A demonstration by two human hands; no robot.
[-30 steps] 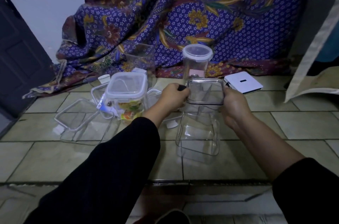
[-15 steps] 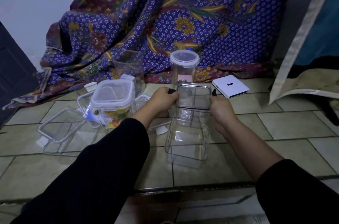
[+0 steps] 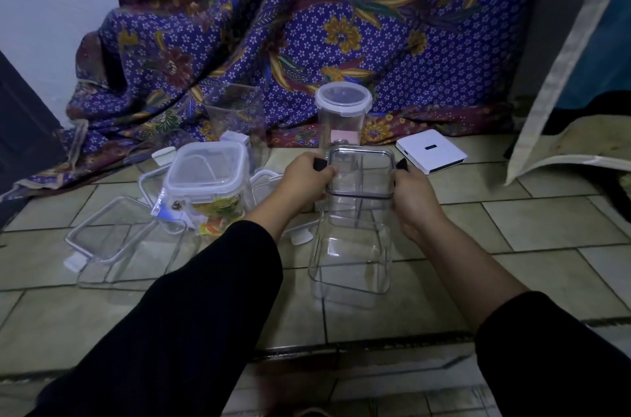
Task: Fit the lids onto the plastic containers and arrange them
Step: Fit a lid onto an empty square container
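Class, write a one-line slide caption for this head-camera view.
Left hand and right hand press a dark-rimmed lid onto a clear square container.

A tall clear square container point(image 3: 350, 256) stands upright on the tiled floor, its dark-rimmed clear lid point(image 3: 360, 174) seated level on top, black side clips flipped outward.

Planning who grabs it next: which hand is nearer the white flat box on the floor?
Right. The right hand sits just in front-left of the white box; the left hand is farther, across the lid.
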